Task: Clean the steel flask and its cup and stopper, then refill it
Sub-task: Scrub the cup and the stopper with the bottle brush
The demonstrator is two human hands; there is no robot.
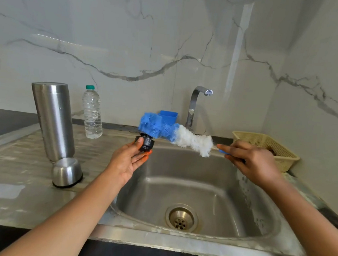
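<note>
Both hands hang above the back edge of the sink [210, 182]: my left hand [130, 159] pinches the stopper [146, 143], my right hand [249, 161] grips the brush [175, 133], its long axis running leftward onto the stopper. The flask [52, 119] and cup [67, 171] stand on the drainboard [10, 176].

Single view taken from head height, aimed forward and down. Sink [200, 182] framed close, centre-low. Left hand [128, 159] and right hand [251, 163] caught mid-frame, near lens. Marble wall [130, 35] shown across top half.
</note>
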